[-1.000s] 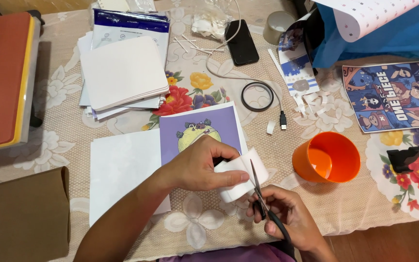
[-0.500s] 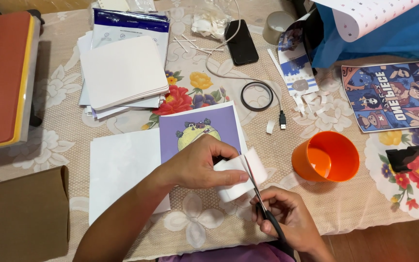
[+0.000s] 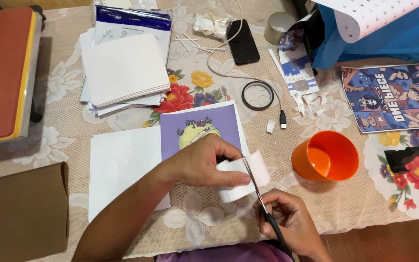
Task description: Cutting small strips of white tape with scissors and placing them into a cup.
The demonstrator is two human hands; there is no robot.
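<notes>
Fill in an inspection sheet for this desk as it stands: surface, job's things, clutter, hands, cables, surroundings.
Surface: table under a beige lace cloth with flower print.
Job's things: small white paper strip between the blades of black-handled scissors; purple cartoon print beneath.
Clutter: stack of white blank sheets, orange plastic cup, black phone, colourful cartoon poster, paper scraps.
Hands: left hand pinches the strip; right hand works the scissors.
Cables: white cable with plug, black ring.
Surroundings: orange heat press, brown cardboard box, blue bag.
</notes>
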